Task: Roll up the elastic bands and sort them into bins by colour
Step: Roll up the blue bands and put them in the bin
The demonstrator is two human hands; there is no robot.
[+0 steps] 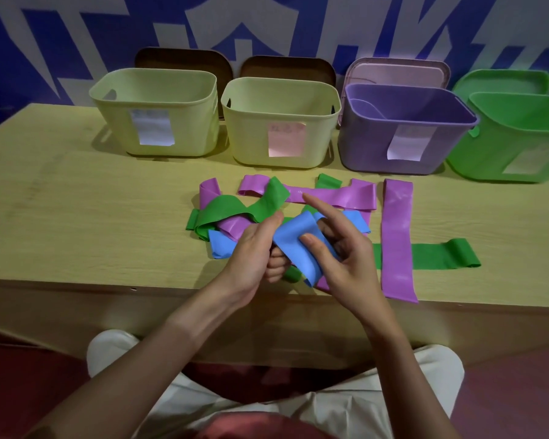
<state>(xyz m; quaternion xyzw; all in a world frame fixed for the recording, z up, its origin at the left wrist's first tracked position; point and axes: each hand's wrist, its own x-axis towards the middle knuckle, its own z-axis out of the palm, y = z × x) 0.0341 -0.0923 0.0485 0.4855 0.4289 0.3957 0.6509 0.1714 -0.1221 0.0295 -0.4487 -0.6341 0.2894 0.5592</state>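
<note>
Both hands meet over the near edge of the pale wooden bench: the left hand grips one end of a flat blue elastic band, fingers curled under it, while the right hand pinches its other side with the forefinger raised. Green and purple bands lie beneath and beyond.

No legible text anywhere in my view. Paper labels on fronts of four bins: left yellow bin, second yellow bin, purple bin, green bin; faint marks, unreadable. Wall behind: large white characters, cropped, unreadable.
</note>
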